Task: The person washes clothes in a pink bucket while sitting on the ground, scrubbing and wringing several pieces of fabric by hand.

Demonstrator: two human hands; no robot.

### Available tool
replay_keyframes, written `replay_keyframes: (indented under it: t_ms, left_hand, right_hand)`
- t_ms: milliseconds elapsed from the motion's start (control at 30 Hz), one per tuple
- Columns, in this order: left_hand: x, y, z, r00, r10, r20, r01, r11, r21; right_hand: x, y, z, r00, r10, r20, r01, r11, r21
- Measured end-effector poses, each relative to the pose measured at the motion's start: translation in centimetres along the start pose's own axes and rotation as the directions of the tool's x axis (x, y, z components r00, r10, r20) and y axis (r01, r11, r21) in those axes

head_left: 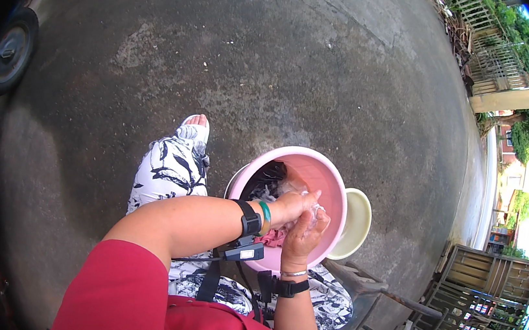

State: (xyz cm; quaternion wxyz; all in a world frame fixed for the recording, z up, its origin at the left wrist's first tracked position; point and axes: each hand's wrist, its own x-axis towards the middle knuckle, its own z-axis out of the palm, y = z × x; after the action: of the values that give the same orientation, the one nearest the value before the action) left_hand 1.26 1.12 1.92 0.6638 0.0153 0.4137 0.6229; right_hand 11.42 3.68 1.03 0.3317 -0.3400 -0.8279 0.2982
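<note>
Soapy pale cloth (pixel 309 210) sits bunched over the pink basin (pixel 334 186), left hand (pixel 292 206) and right hand (pixel 304 231) both clenched on it. Basin rides her lap; a hard scrub could tip it, slopping water toward the cream bowl (pixel 357 222).

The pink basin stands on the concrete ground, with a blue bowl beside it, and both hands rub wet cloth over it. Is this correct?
Not quite. In the head view the bowl beside the pink basin is cream-coloured, not blue. The rest holds: the basin stands on the concrete ground, and the left hand and right hand rub wet cloth over it.
</note>
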Motion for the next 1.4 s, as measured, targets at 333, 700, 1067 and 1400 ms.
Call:
replay_keyframes:
  t_ms: [333,700,1067,1400]
  left_hand:
    - [1.3,-1.9,-1.2,0.941,0.323,-0.102,-0.111,0.577,0.809]
    - [-1.6,-1.3,-1.4,0.970,0.092,-0.224,0.169,0.406,0.898]
    - [-0.4,-0.7,0.2,0.993,0.064,-0.100,0.072,0.349,0.934]
    - [0.2,0.0,-2.4,0.937,0.314,-0.155,0.045,0.333,0.942]
  right_hand:
    - [2.8,2.4,-0.7,0.829,0.400,0.390,-0.550,0.712,0.436]
    - [6.1,13.2,4.7,0.809,0.323,0.492,-0.168,0.928,-0.332]
    - [-0.1,27.6,11.9,0.530,0.429,0.732,-0.078,0.884,-0.461]
    - [6.9,7.0,-1.2,0.794,0.274,0.543,-0.366,0.928,0.067]
